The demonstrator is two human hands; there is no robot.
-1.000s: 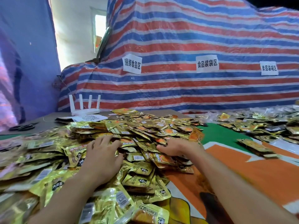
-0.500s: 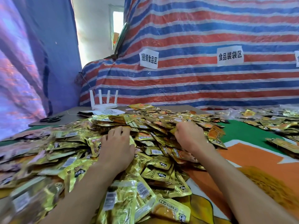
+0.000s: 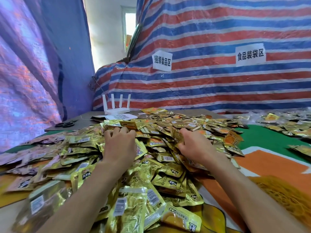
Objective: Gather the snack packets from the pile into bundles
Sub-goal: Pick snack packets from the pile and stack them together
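Note:
A big pile of gold foil snack packets [image 3: 170, 173] covers the table in front of me. My left hand [image 3: 119, 146] lies on top of the pile, palm down, its fingers curled down into the packets at the far side. My right hand [image 3: 193, 146] is a little to the right, its thumb and fingers curled round a small upright clump of gold packets [image 3: 175, 136] at the pile's top. Both forearms reach in from the bottom edge.
A second spread of packets [image 3: 289, 126] lies at the far right on the green and orange mat [image 3: 269, 143]. Behind the pile stand a white router [image 3: 116, 109], a printed sheet [image 3: 122, 117] and black scissors [image 3: 65, 124]. Striped tarpaulin [image 3: 218, 84] walls the back.
My view has swung to the left. My left hand's fingers have bent from flat into the pile. My right hand has turned and closed round a clump of packets.

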